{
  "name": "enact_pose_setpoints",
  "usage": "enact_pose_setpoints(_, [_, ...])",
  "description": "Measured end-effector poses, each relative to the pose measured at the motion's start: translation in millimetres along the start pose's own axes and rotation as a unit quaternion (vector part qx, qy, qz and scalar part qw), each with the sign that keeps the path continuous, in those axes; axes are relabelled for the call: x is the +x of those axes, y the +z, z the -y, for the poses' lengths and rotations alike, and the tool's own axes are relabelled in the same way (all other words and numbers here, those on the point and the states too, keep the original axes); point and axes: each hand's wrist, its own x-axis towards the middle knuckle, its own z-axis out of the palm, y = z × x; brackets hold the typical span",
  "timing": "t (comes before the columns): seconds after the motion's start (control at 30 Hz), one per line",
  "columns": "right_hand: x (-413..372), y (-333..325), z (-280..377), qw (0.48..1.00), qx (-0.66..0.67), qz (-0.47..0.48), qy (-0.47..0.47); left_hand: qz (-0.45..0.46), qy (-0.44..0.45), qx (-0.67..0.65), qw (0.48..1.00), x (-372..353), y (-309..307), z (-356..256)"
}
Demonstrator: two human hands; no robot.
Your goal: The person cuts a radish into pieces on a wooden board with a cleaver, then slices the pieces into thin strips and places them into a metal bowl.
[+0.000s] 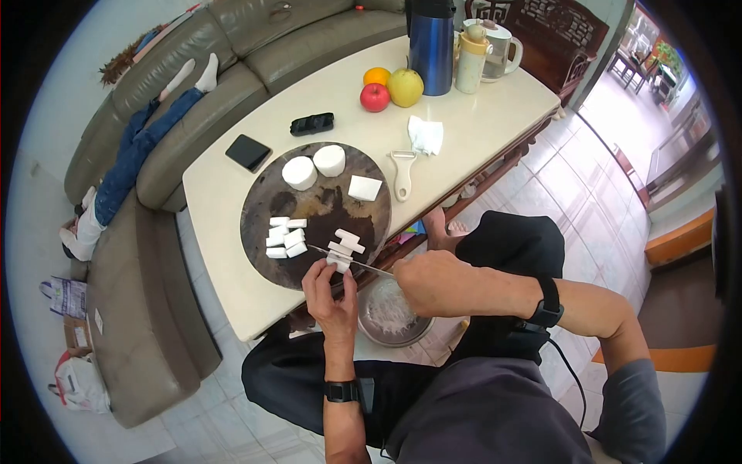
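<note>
My right hand (434, 283) is closed round the handle of a knife (369, 268), whose thin blade reaches left over the board. The fingers of my left hand (331, 304) pinch a white radish piece (338, 261) at the blade, near the board's front edge. Just beyond lie a few cut radish sticks (348, 238). To the left is a cluster of several short radish chunks (286, 237). Farther back on the round dark cutting board (267, 209) stand two thick radish rounds (300, 173) and a squared radish block (364, 188).
A peeler (403, 176), crumpled tissue (425, 135), phone (248, 152), black case (312, 124), fruit (406, 87), and blue thermos (431, 50) share the table (224, 286). Below my hands, a metal basin (396, 329) holds pale shreds. A person (127, 166) lies on the sofa (147, 325).
</note>
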Motion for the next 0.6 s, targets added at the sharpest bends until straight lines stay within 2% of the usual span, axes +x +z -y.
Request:
enact_pose_setpoints(0.2, [12.1,4.2,4.1,0.999,0.003,0.033,0.0,0.001,0.0,-0.004,1.0,0.0,-0.5,-0.1])
enact_pose_setpoints(0.27, [19.8,14.8,2.2,0.998,0.014,-0.016,-0.051,0.003,-0.008,-0.006,1.0,-0.8,-0.2,0.7])
enact_pose_setpoints(0.37, [26.1,18.4,5.6,0.998,0.01,-0.023,-0.061,0.009,0.0,0.004,1.0,0.1,-1.5,0.3])
enact_pose_setpoints(0.43, [26.4,21.0,1.4,0.998,-0.006,-0.022,-0.065,0.016,-0.041,-0.011,0.999,0.5,-1.9,-2.9])
enact_pose_setpoints(0.5, [28.6,20.6,-2.6,0.996,-0.025,-0.025,-0.077,0.003,-0.039,-0.005,0.999,1.0,-0.8,-5.4])
enact_pose_setpoints(0.6, [29.4,21.4,-11.4,0.999,0.015,-0.018,-0.041,-0.021,-0.021,0.026,0.999,6.4,-3.2,-3.7])
